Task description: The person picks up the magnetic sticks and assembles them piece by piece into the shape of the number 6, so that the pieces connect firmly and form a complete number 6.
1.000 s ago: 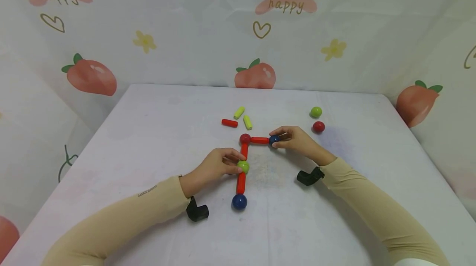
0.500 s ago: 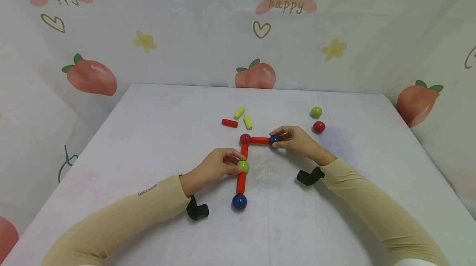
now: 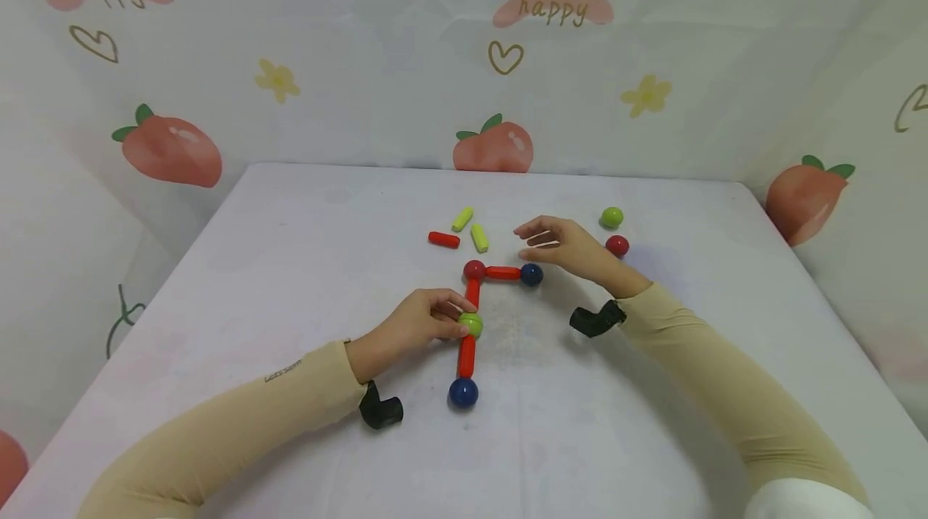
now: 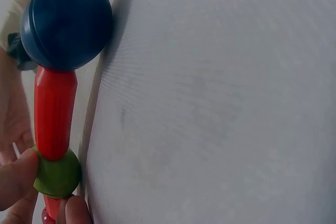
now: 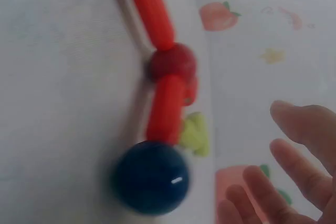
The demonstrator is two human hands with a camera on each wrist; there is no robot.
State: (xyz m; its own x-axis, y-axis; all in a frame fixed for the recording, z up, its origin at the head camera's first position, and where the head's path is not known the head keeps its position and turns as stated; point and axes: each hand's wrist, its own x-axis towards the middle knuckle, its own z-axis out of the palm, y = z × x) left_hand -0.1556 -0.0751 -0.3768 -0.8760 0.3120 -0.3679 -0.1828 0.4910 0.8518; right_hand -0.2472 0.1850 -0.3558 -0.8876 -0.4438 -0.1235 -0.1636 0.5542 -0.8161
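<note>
An L-shaped chain of balls and red rods lies on the table. Its near end is a blue ball (image 3: 463, 392), joined by a red rod (image 3: 466, 356) to a green ball (image 3: 471, 325). My left hand (image 3: 420, 321) pinches that green ball between thumb and fingers. Beyond it, another rod runs to a red ball (image 3: 474, 270) at the corner. From there a red rod (image 3: 503, 272) leads right to a second blue ball (image 5: 152, 178). My right hand (image 3: 569, 248) hovers just above and right of this ball, fingers relaxed and apart, holding nothing.
Behind the chain lie a loose red rod (image 3: 444, 239) and two yellow-green rods (image 3: 462, 219). A loose green ball (image 3: 612, 217) and a loose red ball (image 3: 617, 246) rest at the back right, the red one close by the right wrist. A printed cloth hangs behind the table.
My right hand has let go of the blue ball at the chain's right end and moved up and away from it. The left hand keeps its pinch on the green ball.
</note>
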